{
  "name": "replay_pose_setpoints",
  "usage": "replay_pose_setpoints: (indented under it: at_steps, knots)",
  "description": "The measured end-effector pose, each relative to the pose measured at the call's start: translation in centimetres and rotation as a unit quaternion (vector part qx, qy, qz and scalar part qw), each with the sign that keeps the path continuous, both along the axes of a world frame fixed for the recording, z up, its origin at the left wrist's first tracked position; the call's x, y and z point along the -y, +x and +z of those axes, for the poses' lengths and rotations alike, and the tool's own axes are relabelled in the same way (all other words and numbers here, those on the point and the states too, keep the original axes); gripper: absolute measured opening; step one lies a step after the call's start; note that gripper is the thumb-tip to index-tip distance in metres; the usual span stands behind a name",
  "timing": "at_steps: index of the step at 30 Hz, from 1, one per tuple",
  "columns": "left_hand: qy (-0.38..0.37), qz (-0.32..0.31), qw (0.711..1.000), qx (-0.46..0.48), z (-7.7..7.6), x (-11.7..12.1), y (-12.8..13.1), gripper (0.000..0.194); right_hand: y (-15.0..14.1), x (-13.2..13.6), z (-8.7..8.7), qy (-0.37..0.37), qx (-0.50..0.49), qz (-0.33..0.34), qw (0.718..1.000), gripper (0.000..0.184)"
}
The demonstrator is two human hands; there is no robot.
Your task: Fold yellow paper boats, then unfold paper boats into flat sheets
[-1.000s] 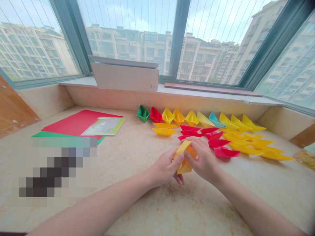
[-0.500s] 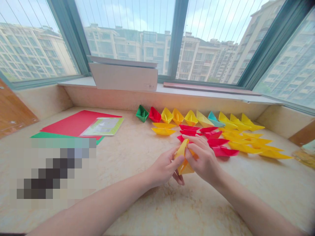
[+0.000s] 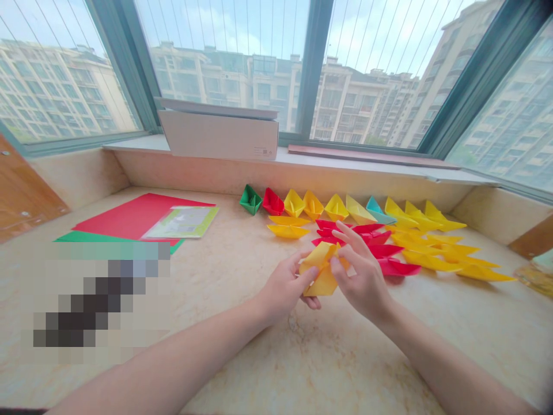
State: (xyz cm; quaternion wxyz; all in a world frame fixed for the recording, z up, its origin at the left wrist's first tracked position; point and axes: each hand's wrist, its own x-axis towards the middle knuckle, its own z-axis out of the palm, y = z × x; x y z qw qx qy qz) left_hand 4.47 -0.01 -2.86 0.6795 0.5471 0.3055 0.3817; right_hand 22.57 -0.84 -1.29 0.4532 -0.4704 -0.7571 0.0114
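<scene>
A folded piece of yellow paper [image 3: 320, 272] is held just above the marble table [image 3: 268, 357], near its middle. My left hand [image 3: 283, 288] pinches its left side with thumb and fingers. My right hand [image 3: 360, 276] grips its right side between thumb and forefinger, the other fingers fanned upward. Behind the hands lie several finished paper boats: a green one [image 3: 250, 200], a red one [image 3: 273, 203], yellow ones [image 3: 294, 203], a teal one [image 3: 377, 210] and flat red ones [image 3: 391, 266].
Sheets of red paper [image 3: 129, 216] and green paper lie at the left with a pale green leaflet [image 3: 184, 222] on top. A white cardboard box [image 3: 220, 135] stands on the windowsill. A blurred patch covers the table's left part. A wooden panel [image 3: 21, 196] is at far left.
Both hands have lifted and turned the yellow paper, so it now lies flatter and wider between them. My right fingers have spread upward.
</scene>
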Motion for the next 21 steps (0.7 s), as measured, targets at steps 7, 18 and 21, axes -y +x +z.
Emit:
replay_pose_setpoints:
  at_steps: [7,18,21]
  knots:
    - [0.005,0.031,1.0,0.004,-0.5,-0.5,-0.2,0.054,0.2,-0.7,0.0,-0.016,-0.069,-0.004,0.997,0.016]
    - [0.009,0.041,0.999,-0.009,0.1,-0.4,-0.3,0.055,0.8,-1.4,0.3,-0.018,-0.149,-0.035,0.988,0.016]
    - [0.004,0.041,0.999,-0.014,0.3,-0.3,-0.3,0.055,0.7,-1.3,0.3,-0.042,-0.147,-0.021,0.988,0.016]
